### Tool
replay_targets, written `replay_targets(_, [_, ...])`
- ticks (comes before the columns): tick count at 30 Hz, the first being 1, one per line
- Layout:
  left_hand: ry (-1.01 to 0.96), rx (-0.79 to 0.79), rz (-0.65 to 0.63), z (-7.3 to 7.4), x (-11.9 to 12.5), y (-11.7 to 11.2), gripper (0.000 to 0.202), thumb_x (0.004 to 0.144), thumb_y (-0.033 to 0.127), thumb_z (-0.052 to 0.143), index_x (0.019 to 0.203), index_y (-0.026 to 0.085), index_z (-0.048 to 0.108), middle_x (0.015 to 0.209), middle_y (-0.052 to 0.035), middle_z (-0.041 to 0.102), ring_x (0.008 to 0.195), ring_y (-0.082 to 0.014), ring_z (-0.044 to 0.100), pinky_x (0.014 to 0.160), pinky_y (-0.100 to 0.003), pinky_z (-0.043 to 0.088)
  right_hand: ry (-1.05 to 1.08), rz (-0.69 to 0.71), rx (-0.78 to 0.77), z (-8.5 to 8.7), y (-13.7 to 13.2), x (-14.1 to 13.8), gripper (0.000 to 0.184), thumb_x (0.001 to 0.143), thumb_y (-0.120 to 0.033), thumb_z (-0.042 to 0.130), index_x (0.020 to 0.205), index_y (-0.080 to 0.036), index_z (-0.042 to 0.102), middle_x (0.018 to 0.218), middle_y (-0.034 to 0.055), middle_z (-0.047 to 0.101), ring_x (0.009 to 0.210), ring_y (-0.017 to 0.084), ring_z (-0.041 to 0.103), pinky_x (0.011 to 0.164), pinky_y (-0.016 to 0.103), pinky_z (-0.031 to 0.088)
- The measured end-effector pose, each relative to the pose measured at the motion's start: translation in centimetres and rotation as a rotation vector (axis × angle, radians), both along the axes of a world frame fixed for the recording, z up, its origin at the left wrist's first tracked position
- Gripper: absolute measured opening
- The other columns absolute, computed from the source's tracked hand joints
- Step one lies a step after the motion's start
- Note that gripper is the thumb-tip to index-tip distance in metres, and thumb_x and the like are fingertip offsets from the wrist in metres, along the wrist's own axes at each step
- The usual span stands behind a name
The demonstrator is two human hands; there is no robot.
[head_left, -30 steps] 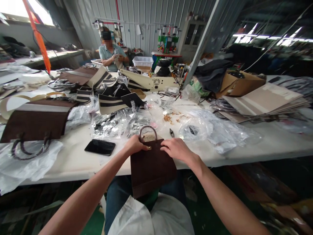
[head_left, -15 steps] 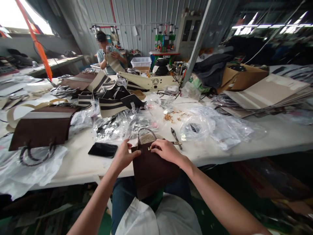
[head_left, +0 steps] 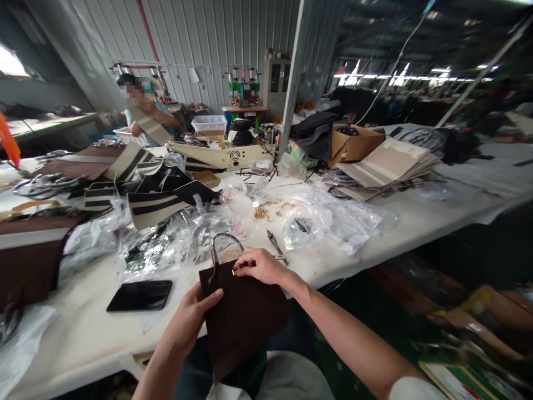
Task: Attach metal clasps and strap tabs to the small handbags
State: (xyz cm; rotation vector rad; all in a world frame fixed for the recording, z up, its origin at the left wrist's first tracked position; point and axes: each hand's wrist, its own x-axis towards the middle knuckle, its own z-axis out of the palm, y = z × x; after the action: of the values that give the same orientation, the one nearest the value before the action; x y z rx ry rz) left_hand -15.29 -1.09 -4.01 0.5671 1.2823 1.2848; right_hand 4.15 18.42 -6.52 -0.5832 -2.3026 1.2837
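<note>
A dark brown handbag (head_left: 245, 322) leans between the table edge and my lap, its front panel facing me. Wrapped on the bag's left edge is my left hand (head_left: 194, 308), thumb on the front and fingers hidden behind. My right hand (head_left: 260, 266) pinches a small gold clasp (head_left: 235, 272) at the top of the front panel. Above the opening stands an arched, patterned handle (head_left: 227, 235), with pale crumpled filling (head_left: 230, 255) behind it. Just right of my right hand, a dark slim tool (head_left: 275, 243) lies on the table beside a gold-edged strap end (head_left: 280, 257).
A black phone (head_left: 140, 295) lies left of the bag. Beyond it are clear plastic bags (head_left: 195, 233), striped panels (head_left: 160, 205) and loose gold fittings (head_left: 261, 213). Stacked boards (head_left: 387, 161) lie at right. A co-worker (head_left: 145, 111) holds a panel across the table.
The view has turned to the right. My left hand has slid from the bag's top corner down its left edge. My right hand stays at the gold clasp.
</note>
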Motion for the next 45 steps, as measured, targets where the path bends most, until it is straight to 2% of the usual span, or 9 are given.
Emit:
replay_targets(5, [-0.187,-0.086,0.03,-0.3,0.2,1.4,0.068,0.084,0.046,0.1,0.142,0.016,0.079,0.126,-0.0175,0.085,0.125,-0.0422,0.08,0.106,-0.048,0.069,-0.007,-0.128,-0.082,-0.6,0.3,0.3,0.017,0.086,-0.023,0.095,0.101,-0.025,0.087,0.098,0.0007,0.072,0.083,0.017,0.064,0.078,0.03,0.052])
replay_targets(10, [-0.25,-0.177,0.022,-0.9,-0.7,2.6,0.057,0.083,0.042,0.1,0.127,0.011,0.082,0.117,-0.0203,0.086,0.12,-0.041,0.082,0.105,-0.045,0.07,-0.11,-0.283,-0.114,-0.9,1.0,-0.3,0.065,0.063,-0.033,0.109,0.118,-0.022,0.075,0.112,0.0026,0.075,0.09,0.02,0.067,0.082,0.033,0.055])
replay_targets(15, [-0.148,-0.132,0.017,-0.2,-0.5,3.2,0.059,0.077,0.036,0.103,0.126,0.01,0.082,0.122,-0.0204,0.086,0.12,-0.0391,0.082,0.107,-0.042,0.069,-0.162,-0.251,-0.073,0.3,1.8,-0.2,0.08,0.063,-0.031,0.109,0.133,-0.024,0.071,0.129,0.006,0.078,0.111,0.025,0.074,0.093,0.034,0.057])
replay_targets(20, [-0.163,-0.083,-0.015,-0.3,-0.4,3.4,0.066,0.077,0.042,0.101,0.13,0.009,0.081,0.127,-0.0223,0.084,0.122,-0.0446,0.081,0.107,-0.053,0.07,-0.196,-0.184,-0.119,1.3,1.8,0.0,0.107,0.067,-0.028,0.109,0.162,-0.026,0.058,0.129,0.0064,0.083,0.116,0.029,0.078,0.102,0.037,0.057])
replay_targets(25, [-0.19,-0.081,-0.056,-1.1,-0.3,3.3,0.069,0.075,0.043,0.103,0.132,0.01,0.081,0.131,-0.0227,0.083,0.127,-0.0462,0.078,0.11,-0.054,0.068,-0.224,-0.131,-0.06,1.4,2.4,-0.4,0.087,0.065,-0.025,0.109,0.144,-0.028,0.074,0.118,0.0019,0.085,0.107,0.029,0.08,0.094,0.033,0.057])
replay_targets(32, [-0.153,-0.068,-0.052,-1.5,-0.3,2.7,0.079,0.071,0.036,0.106,0.142,0.013,0.078,0.127,-0.0198,0.085,0.117,-0.042,0.082,0.107,-0.052,0.068,-0.348,-0.153,0.133,2.6,2.0,-1.2,0.075,0.059,-0.032,0.112,0.126,-0.025,0.078,0.111,0.0028,0.085,0.099,0.029,0.078,0.082,0.031,0.053])
replay_targets(37, [-0.144,-0.074,-0.026,-1.8,-0.1,3.1,0.076,0.069,0.036,0.107,0.137,0.014,0.081,0.126,-0.018,0.085,0.114,-0.0395,0.083,0.108,-0.049,0.066,-0.2,-0.051,0.01,2.4,4.8,0.2,0.064,0.071,-0.035,0.105,0.13,-0.023,0.081,0.117,0.0049,0.085,0.104,0.026,0.079,0.084,0.03,0.058])
replay_targets(41, [-0.037,-0.025,0.097,-2.7,0.9,3.0,0.071,0.069,0.046,0.106,0.127,0.012,0.082,0.12,-0.0167,0.086,0.118,-0.0395,0.081,0.105,-0.046,0.065,-0.24,-0.475,0.183,2.7,11.4,1.7,0.029,0.099,-0.031,0.077,0.125,-0.019,0.085,0.118,0.0078,0.085,0.105,0.021,0.076,0.095,0.028,0.057])
replay_targets(45, [0.184,0.007,0.371,-4.1,2.3,2.5,0.069,0.076,0.053,0.099,0.128,0.016,0.072,0.12,-0.0152,0.084,0.117,-0.038,0.079,0.098,-0.045,0.064,-0.469,-0.633,0.247,1.8,16.1,1.4,0.012,0.093,-0.025,0.078,0.09,-0.016,0.085,0.091,0.0099,0.083,0.096,0.024,0.074,0.092,0.03,0.053])
